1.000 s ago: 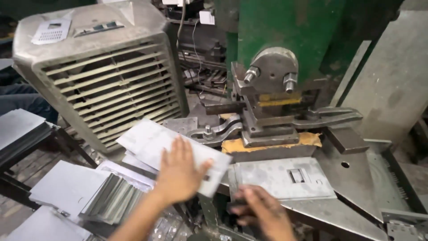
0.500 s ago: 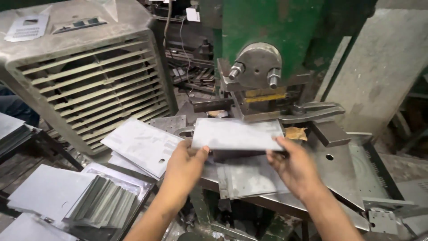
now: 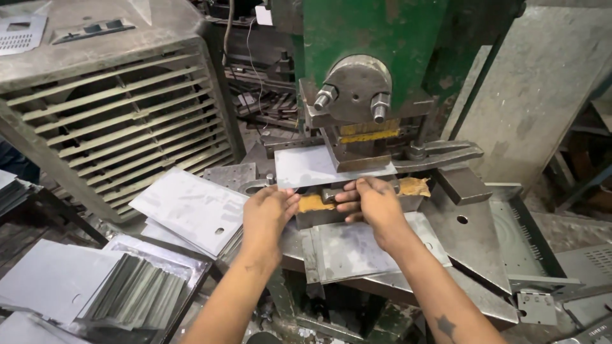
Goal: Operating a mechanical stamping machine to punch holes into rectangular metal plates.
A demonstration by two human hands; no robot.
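Observation:
A flat grey metal sheet lies on the die under the ram of a green punch press. My left hand grips the sheet's near left edge. My right hand holds its near right edge, fingers curled over the die block. The sheet's far part is tucked under the press tool. Another punched sheet rests on the press table just below my hands.
Left of the press lie stacks of grey sheets, and more stand on edge in a tray. A big louvred air cooler stands at the back left. A steel plate with a hole slopes at the right.
My left hand lifted a sheet off the left stack, my right hand joined it, and together they moved the sheet forward under the press ram. The camera has come closer.

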